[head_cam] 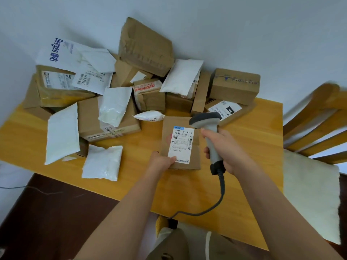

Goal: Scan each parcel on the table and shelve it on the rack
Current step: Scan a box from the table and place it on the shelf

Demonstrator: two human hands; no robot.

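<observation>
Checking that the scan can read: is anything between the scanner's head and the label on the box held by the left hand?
Nothing visible. The scanner in the right hand hangs just above the label; the left hand covers only its lower corner.

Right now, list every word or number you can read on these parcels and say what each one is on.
"501E M1 A21B": white label on the brown box that the left hand holds.
"Deeyeo": white mailer bag at the back left.
"446-2611", roughly: label below that bag.
"060": black patch on the label of the flat box behind the scanner.
All other print is too small or blurred.
</observation>
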